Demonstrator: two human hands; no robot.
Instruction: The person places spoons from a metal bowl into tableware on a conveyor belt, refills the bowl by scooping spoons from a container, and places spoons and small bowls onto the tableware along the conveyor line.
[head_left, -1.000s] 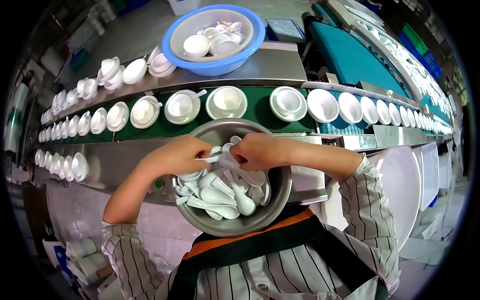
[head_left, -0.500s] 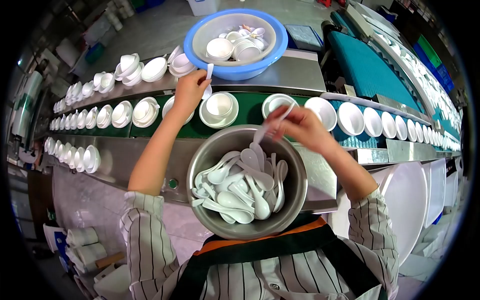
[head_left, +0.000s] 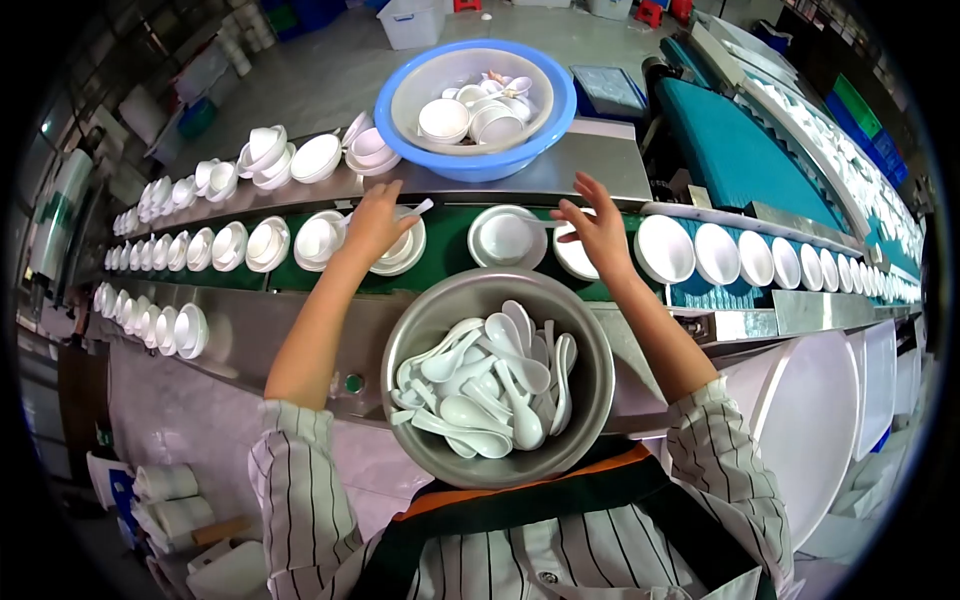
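Observation:
A steel bowl (head_left: 402, 440) full of white spoons (head_left: 470, 411) stands before me. Beyond it, sets of white bowls on plates line a green belt (head_left: 451, 262). My left hand (head_left: 378, 222), fingers apart and holding nothing, is over the edge of a bowl set with a spoon handle (head_left: 416, 210) sticking out. My right hand (head_left: 597, 235) is spread open above another bowl set (head_left: 574, 258), partly hiding it. Between the hands sits a bowl (head_left: 506, 238) on a plate, with a spoon whose handle points right.
A blue basin (head_left: 560, 95) holding bowls and spoons stands on the steel ledge behind the belt. Stacked bowls (head_left: 316, 158) line the ledge at left. Single bowls (head_left: 716, 254) run off to the right. A teal conveyor (head_left: 740, 150) lies at back right.
Both hands have let go of the spoons they held. My left hand has come down toward the belt; my right hand has moved away from the steel bowl. Spoons now lie in belt sets.

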